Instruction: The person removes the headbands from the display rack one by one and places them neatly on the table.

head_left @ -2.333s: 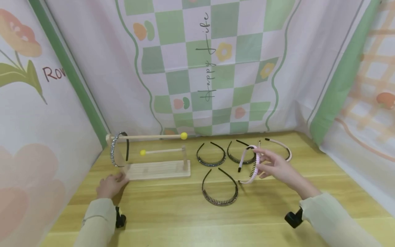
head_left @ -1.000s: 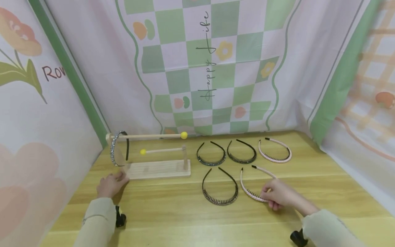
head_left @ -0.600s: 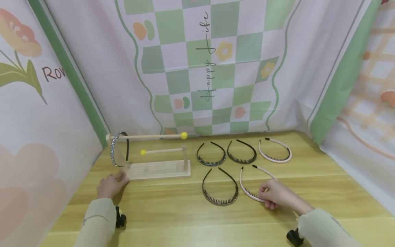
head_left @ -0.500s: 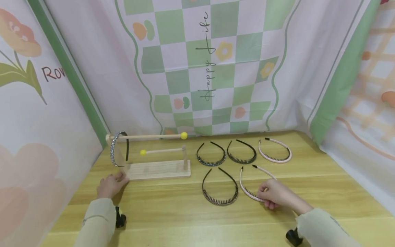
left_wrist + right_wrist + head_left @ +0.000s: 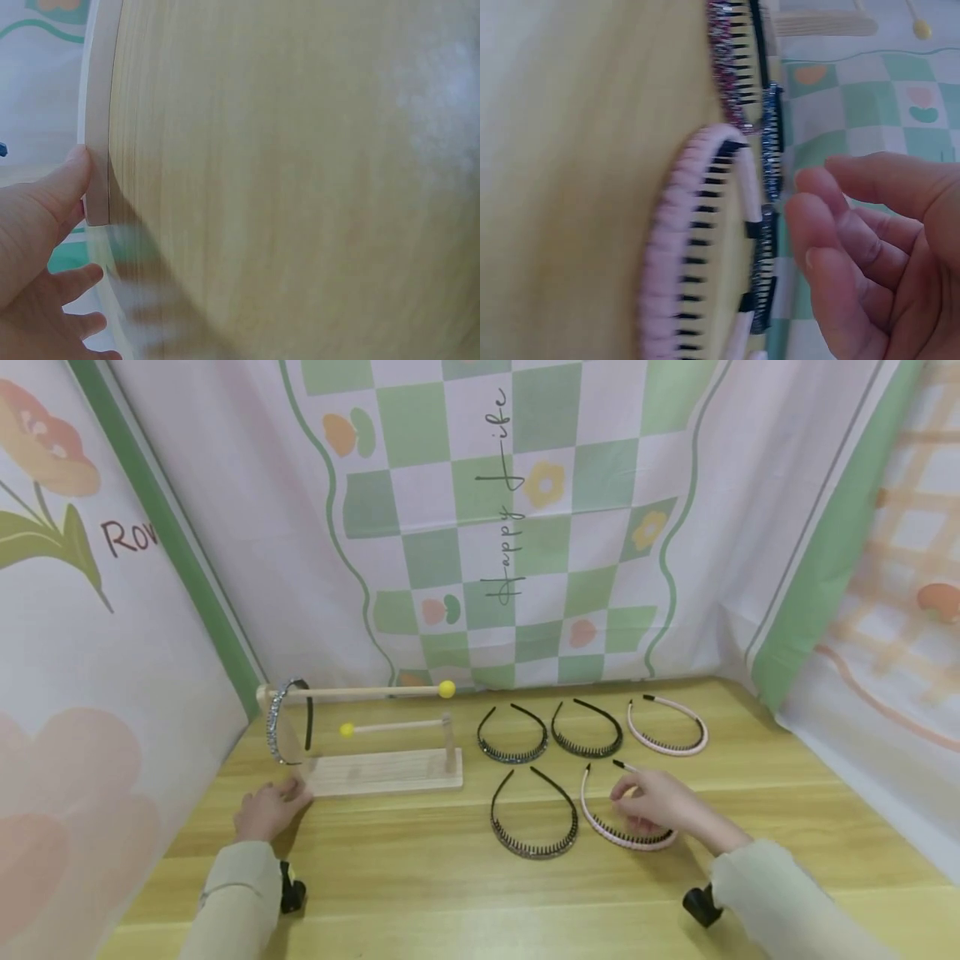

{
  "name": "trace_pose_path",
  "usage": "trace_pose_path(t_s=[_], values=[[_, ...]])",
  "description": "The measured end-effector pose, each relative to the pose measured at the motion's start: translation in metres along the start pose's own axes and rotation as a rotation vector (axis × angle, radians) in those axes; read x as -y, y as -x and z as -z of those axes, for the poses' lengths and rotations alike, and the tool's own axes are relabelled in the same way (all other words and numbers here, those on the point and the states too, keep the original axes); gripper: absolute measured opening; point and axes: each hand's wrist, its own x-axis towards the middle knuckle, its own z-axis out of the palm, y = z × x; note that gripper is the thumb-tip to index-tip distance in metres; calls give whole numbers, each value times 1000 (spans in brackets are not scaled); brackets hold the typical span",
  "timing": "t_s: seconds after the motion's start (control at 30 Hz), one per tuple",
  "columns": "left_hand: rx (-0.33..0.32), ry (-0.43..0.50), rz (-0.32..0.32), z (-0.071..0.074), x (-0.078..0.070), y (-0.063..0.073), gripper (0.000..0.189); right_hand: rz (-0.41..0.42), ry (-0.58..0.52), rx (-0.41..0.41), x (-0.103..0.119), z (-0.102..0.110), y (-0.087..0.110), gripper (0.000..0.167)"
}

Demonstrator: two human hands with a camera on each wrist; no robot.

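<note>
My left hand (image 5: pixel 267 812) pinches the left end of the base of a wooden headband stand (image 5: pixel 386 777); in the left wrist view its thumb (image 5: pixel 64 180) lies against the base edge. A silver glittery headband (image 5: pixel 274 727) hangs on the stand's upper bar. Over a pink toothed headband (image 5: pixel 628 841) lying on the table, my right hand (image 5: pixel 663 800) hovers with loosely bent fingers and nothing in them. The right wrist view shows a gap between these fingers (image 5: pixel 829 277) and the pink headband (image 5: pixel 660 255). Left of it lies a dark glittery headband (image 5: pixel 536 850).
Behind, two dark headbands, one (image 5: pixel 513 756) left and one (image 5: pixel 588 749) in the middle, lie in a row with another pink headband (image 5: pixel 675 749). The stand's lower bar (image 5: pixel 397 726) ends in a yellow ball. A patterned curtain (image 5: pixel 555 568) closes off the table's back.
My right hand lowered the pink headband from the air onto the table near the front, let go of it and rose slightly back and left. The left hand stayed at the stand.
</note>
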Motion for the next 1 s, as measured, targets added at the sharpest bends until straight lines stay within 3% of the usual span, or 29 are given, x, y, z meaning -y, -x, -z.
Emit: trace_pose_path(t_s=[0.17,0.47,1.0], values=[[-8,-4,2,-1,1,-1,67,13,20,-2,18,15,-13,33],[-18,-1,-10,-1,2,-1,68,63,18,-22,59,45,-41,38],[-21,11,6,1,-2,2,68,96,107,-48,128,56,-94,40]])
